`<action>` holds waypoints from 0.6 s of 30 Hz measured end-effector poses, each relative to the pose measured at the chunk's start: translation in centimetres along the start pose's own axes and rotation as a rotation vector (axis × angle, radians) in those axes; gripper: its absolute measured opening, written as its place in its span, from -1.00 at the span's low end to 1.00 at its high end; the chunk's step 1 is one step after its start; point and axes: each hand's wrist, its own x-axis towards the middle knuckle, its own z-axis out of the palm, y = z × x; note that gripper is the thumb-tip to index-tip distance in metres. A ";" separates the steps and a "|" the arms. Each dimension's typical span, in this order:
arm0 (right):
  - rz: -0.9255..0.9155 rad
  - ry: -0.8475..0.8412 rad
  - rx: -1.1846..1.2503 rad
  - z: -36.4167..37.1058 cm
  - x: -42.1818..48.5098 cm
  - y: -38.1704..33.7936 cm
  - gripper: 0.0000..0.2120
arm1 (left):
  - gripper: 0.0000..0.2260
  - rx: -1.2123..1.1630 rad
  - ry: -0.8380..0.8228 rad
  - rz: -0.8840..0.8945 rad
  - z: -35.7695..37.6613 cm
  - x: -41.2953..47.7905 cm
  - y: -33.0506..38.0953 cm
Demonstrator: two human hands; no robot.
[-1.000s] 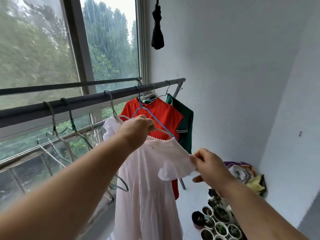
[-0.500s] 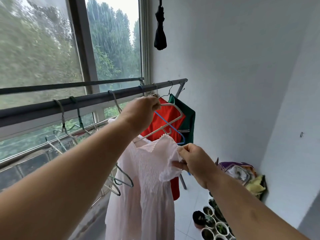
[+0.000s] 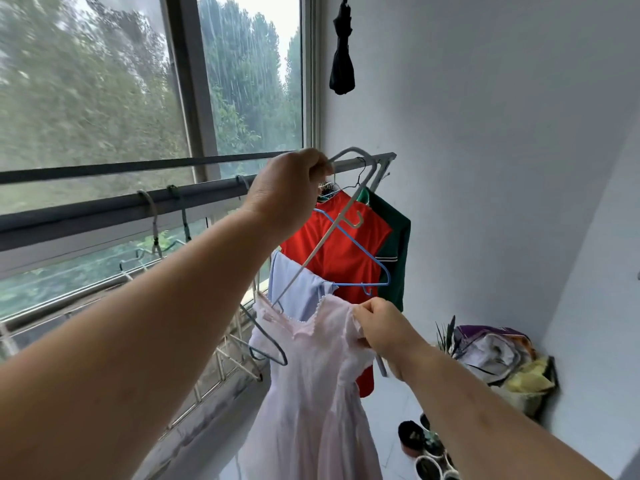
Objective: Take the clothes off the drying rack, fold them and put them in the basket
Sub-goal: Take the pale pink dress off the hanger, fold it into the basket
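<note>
Pink dress (image 3: pixel 311 393) is hanging in mid-air between the two hands, just in front of the drying rack (image 3: pixel 104 209) and below its rail. Left hand (image 3: pixel 287 188) is holding a white hanger (image 3: pixel 346 206) up at rail height, its grip curling tight round the hanger's frame. The hanger is tilting steeply, with its lower end lying inside the dress's neckline. Right hand (image 3: pixel 384 334) is pinching the dress at its right shoulder, the grip narrow and closing on the cloth. Behind the dress, a light blue garment (image 3: pixel 294 289) is showing, and a red garment (image 3: pixel 343 251) and a green garment (image 3: pixel 394 244) are hanging at the rack's far end, with a blue hanger (image 3: pixel 367 252) crossing the red one. Empty hangers (image 3: pixel 154 220) are hanging further left on the rail. A black umbrella (image 3: pixel 342 64) is hanging on the wall above, and small plant pots (image 3: pixel 426 445) are standing on the floor.
</note>
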 end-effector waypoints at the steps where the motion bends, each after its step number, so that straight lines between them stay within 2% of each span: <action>1: 0.001 0.011 -0.014 -0.3 0.1 0.0 -0.79 | -0.84 0.022 -0.006 0.011 0.1 -0.1 0.0; 9: 0.036 -0.046 -0.128 -1.1 0.1 1.3 -0.81 | -0.84 -0.100 0.089 -0.053 -0.2 0.3 0.7; 18: 0.046 -0.014 -0.096 -2.1 -0.5 2.0 -0.81 | -0.85 0.081 -0.050 0.010 1.5 -0.8 0.8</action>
